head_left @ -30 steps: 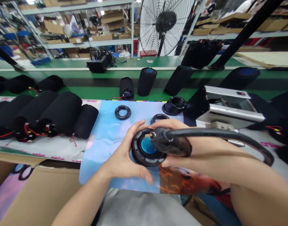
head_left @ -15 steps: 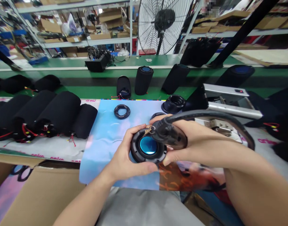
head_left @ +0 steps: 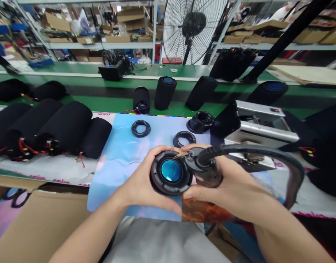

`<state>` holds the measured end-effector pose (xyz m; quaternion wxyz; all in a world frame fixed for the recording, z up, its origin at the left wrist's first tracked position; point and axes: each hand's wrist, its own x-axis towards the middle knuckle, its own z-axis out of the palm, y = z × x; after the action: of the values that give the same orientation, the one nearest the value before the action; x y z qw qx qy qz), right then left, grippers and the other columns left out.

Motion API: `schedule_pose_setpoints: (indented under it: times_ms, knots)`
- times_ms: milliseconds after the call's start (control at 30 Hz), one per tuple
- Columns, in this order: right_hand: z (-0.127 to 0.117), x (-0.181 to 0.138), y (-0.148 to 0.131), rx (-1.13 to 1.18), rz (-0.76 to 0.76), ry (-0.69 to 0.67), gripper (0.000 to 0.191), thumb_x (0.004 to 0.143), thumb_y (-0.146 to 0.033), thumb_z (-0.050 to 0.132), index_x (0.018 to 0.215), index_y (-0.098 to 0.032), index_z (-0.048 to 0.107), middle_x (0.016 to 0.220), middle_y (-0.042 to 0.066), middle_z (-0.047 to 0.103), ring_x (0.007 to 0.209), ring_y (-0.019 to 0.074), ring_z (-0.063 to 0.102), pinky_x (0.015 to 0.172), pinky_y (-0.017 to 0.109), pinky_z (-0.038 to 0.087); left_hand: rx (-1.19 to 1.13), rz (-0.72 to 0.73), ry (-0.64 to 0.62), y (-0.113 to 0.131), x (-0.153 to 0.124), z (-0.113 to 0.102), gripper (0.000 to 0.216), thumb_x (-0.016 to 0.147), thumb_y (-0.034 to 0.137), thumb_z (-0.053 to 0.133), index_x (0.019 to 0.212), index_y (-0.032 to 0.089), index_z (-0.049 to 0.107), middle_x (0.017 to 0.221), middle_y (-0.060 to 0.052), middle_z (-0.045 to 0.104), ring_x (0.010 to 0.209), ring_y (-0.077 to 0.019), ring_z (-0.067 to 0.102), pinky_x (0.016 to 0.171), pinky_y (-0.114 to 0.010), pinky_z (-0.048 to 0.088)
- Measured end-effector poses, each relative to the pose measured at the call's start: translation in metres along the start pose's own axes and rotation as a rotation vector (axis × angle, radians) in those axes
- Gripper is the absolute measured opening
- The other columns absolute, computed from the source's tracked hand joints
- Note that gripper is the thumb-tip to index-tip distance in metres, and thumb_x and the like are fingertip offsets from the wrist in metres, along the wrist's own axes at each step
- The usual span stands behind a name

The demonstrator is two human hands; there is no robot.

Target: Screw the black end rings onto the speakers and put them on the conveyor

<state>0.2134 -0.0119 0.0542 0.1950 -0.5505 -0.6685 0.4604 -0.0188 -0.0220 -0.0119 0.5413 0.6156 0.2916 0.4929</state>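
My left hand (head_left: 140,186) is curled around the side of a round black speaker (head_left: 172,193) with a shiny blue centre and a dark ring, facing up. In my right hand (head_left: 233,179) is a dark, thick-bodied power tool, probably an electric screwdriver (head_left: 208,173), with a heavy black cable (head_left: 255,148) looping off its top end. A small metal clip (head_left: 181,155) hangs there. The right thumb and fingertips reach the speaker's right edge. The tool's working tip is hidden. Just beyond lie two black rings, one ring (head_left: 140,128) at left and another ring (head_left: 176,138) nearer the hands.
Several black fabric-covered cylinders (head_left: 66,122) with red wires lie at left; upright cylinders (head_left: 165,93) stand behind. A black cup-shaped part (head_left: 200,122) sits beside a silver metal machine (head_left: 262,120). A blue printed sheet (head_left: 113,153) covers the bench. An open cardboard box (head_left: 47,219) is at lower left.
The tool in my right hand has tilted and shifted slightly right and down, uncovering the nearer black ring and more of the metal machine. The speaker stays in my left hand.
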Motion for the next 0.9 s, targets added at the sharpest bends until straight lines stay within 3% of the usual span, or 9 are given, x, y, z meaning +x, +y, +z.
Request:
schedule_pose_setpoints:
  times_ms: [133, 200, 267, 367, 467, 567, 667, 800, 900]
  knots:
    - [-0.014, 0.008, -0.008, -0.06, -0.063, -0.107, 0.075, 0.073, -0.047, 0.089, 0.14, -0.029, 0.059, 0.098, 0.0, 0.078, 0.089, 0.0237, 0.076, 0.071, 0.032, 0.061, 0.025, -0.007, 0.003, -0.003, 0.0, -0.001, 0.104, 0.059, 0.03, 0.109, 0.145, 0.029, 0.05, 0.151, -0.012, 0.065, 0.142, -0.0384, 0.065, 0.121, -0.053, 0.052]
    - [-0.021, 0.013, -0.011, -0.101, -0.164, -0.139, 0.067, 0.077, -0.047, 0.088, 0.136, -0.03, 0.06, 0.102, -0.001, 0.079, 0.091, 0.0217, 0.077, 0.074, 0.029, 0.062, 0.017, 0.019, 0.011, -0.005, 0.001, 0.001, 0.102, 0.061, 0.033, 0.109, 0.144, 0.029, 0.05, 0.152, -0.012, 0.065, 0.142, -0.0388, 0.065, 0.122, -0.055, 0.052]
    - [-0.024, 0.015, -0.013, -0.161, -0.159, -0.166, 0.065, 0.075, -0.046, 0.088, 0.132, -0.029, 0.062, 0.105, -0.001, 0.079, 0.089, 0.022, 0.078, 0.066, 0.028, 0.061, 0.012, 0.059, 0.02, -0.009, 0.002, 0.002, 0.103, 0.061, 0.036, 0.108, 0.145, 0.03, 0.05, 0.152, -0.011, 0.065, 0.143, -0.0394, 0.064, 0.122, -0.056, 0.051]
    - [-0.018, 0.012, -0.016, -0.249, -0.072, -0.115, 0.063, 0.073, -0.039, 0.087, 0.131, -0.031, 0.064, 0.102, -0.003, 0.079, 0.081, 0.0213, 0.077, 0.057, 0.026, 0.056, 0.017, 0.127, 0.036, -0.015, 0.001, 0.004, 0.104, 0.062, 0.035, 0.109, 0.147, 0.032, 0.049, 0.153, -0.01, 0.064, 0.144, -0.0382, 0.063, 0.123, -0.055, 0.051]
    - [-0.006, 0.002, -0.019, -0.259, -0.062, 0.014, 0.059, 0.075, -0.031, 0.081, 0.132, -0.034, 0.067, 0.108, -0.003, 0.08, 0.087, 0.0215, 0.078, 0.069, 0.027, 0.059, 0.061, 0.153, 0.055, -0.019, -0.001, 0.006, 0.107, 0.061, 0.033, 0.109, 0.149, 0.033, 0.048, 0.149, -0.01, 0.066, 0.139, -0.0363, 0.067, 0.119, -0.052, 0.054]
    - [0.002, -0.007, -0.024, -0.318, -0.01, 0.118, 0.059, 0.072, -0.034, 0.08, 0.13, -0.034, 0.069, 0.098, -0.002, 0.08, 0.076, 0.0226, 0.076, 0.058, 0.027, 0.051, 0.081, 0.135, 0.05, -0.02, -0.001, 0.004, 0.109, 0.062, 0.037, 0.109, 0.152, 0.032, 0.047, 0.149, -0.011, 0.066, 0.136, -0.0366, 0.069, 0.118, -0.053, 0.055]
    - [0.004, -0.007, -0.027, -0.367, 0.032, 0.099, 0.057, 0.07, -0.038, 0.081, 0.125, -0.037, 0.071, 0.091, -0.004, 0.079, 0.071, 0.0224, 0.074, 0.053, 0.026, 0.046, 0.005, 0.164, -0.007, -0.018, -0.001, 0.0, 0.113, 0.061, 0.049, 0.108, 0.156, 0.033, 0.048, 0.154, -0.01, 0.063, 0.146, -0.0384, 0.062, 0.127, -0.054, 0.046]
    - [-0.002, -0.002, -0.024, -0.329, 0.002, 0.096, 0.054, 0.067, -0.041, 0.085, 0.119, -0.037, 0.072, 0.089, -0.006, 0.079, 0.074, 0.0233, 0.075, 0.062, 0.031, 0.054, -0.088, 0.169, -0.056, -0.014, -0.002, -0.005, 0.083, 0.091, 0.073, 0.075, 0.159, 0.032, 0.052, 0.159, -0.011, 0.061, 0.152, -0.0376, 0.056, 0.129, -0.05, 0.044]
    - [-0.007, 0.001, -0.021, -0.275, 0.012, 0.015, 0.05, 0.07, -0.046, 0.086, 0.117, -0.036, 0.073, 0.084, -0.006, 0.078, 0.074, 0.0245, 0.075, 0.065, 0.034, 0.058, -0.025, 0.141, 0.0, -0.013, -0.005, -0.005, 0.06, 0.108, 0.063, 0.054, 0.157, 0.028, 0.056, 0.158, -0.011, 0.063, 0.15, -0.0352, 0.058, 0.127, -0.048, 0.046]
